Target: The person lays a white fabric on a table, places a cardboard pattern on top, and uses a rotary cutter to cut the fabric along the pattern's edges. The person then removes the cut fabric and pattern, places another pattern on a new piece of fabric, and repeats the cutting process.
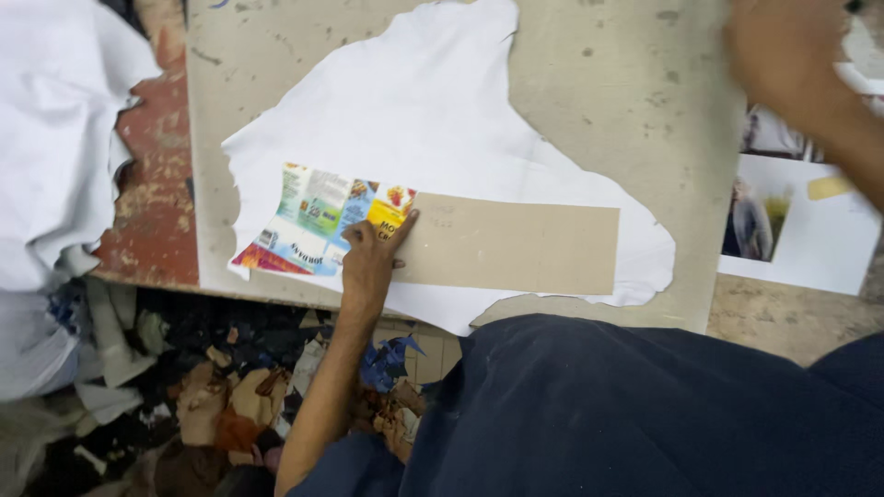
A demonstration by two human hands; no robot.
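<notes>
A stained grey worktable (pixel 645 110) carries a ragged-edged white leather hide (pixel 433 120); dark and tan scraps (pixel 230 405) litter the floor at seven o'clock. The left hand (pixel 371 260) lies flat, fingers spread, pressing a long tan cardboard strip with a colourful printed end (pixel 516 247) onto the hide's lower edge. The right hand (pixel 783 46), at one o'clock, is blurred; its grip cannot be told.

The white sheet (pixel 433 120) looks soft and matt, perhaps leather. On it lies a stiff strip (pixel 516 247) of plain matt brown card, its printed end (pixel 318 221) slightly glossy. The board (pixel 635 101) beneath is rough, stained and pitted.
</notes>
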